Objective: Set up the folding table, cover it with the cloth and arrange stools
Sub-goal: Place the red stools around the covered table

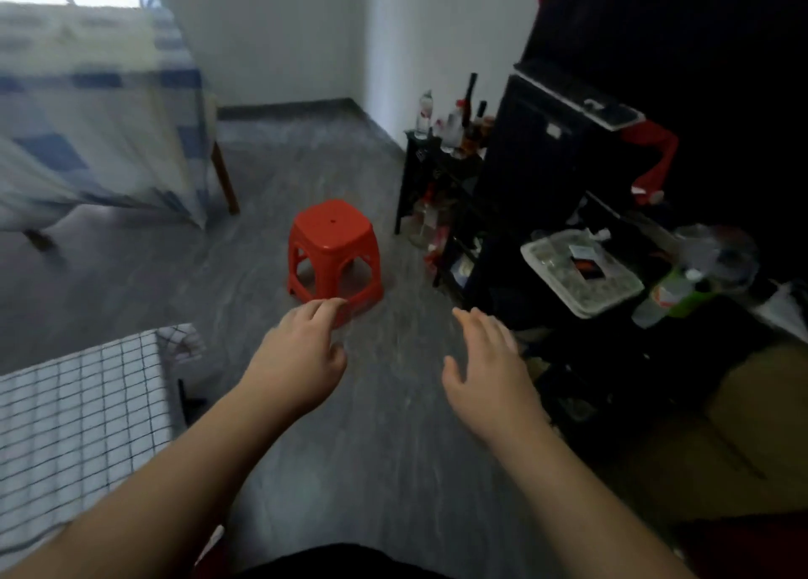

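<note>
1. Stool (333, 255), red moulded plastic, stands upright on the grey floor (376, 425), out in the room between the cloth-draped desk (87, 110) at the far left and the black shelving (441, 193) at the right.
2. Left hand (297, 360) and right hand (489, 368) both stretch toward it, fingers (325, 305) released and spread, holding nothing. Left fingertips overlap the stool's near foot in view; whether they touch it is unclear.
3. Step in hand looks like fetching the stool. Best done by taking opposite rims of the seat, one hand each side, and lifting level, keeping wide of the bottles (441, 119) on the shelving.
4. Near left, a white cloth with a black grid (83, 408) lies flat over a surface with a squared corner, probably the folding table already covered.
5. Stool: seat squarish with rounded corners and a small centre hole, four splayed legs with arched cut-outs; smooth, glossy, likely light.
6. Floor is streaked grey, hard-looking. The far cloth is blue-and-cream check, hanging in loose folds.
</note>
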